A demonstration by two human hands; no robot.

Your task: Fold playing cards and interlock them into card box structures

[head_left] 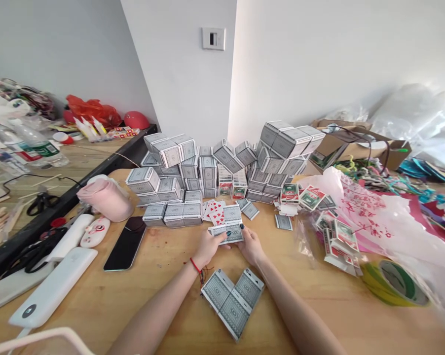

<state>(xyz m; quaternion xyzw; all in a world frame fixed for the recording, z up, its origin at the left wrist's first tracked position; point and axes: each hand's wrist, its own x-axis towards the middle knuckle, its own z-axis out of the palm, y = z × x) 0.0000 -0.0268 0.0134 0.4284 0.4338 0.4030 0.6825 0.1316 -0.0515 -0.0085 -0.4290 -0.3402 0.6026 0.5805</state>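
Between my two hands, at the middle of the table, is a playing card piece (226,235) with a grey patterned back. My left hand (207,246) grips its left end, thumb on top. My right hand (252,245) pinches its right end. Just beyond lie loose playing cards (215,213), some showing red hearts, and another grey-backed card (232,213). Nearer me, between my forearms, rests a V-shaped piece of joined card blocks (234,304). Behind my hands stand stacked card blocks (207,170), with more stacks on both sides.
On the left lie a black phone (126,244), a white power bank (54,288) and a pink roll (106,197). To the right are opened card boxes (343,241), yellow tape (392,283) and a printed plastic bag (370,212). A cardboard box (355,143) stands behind.
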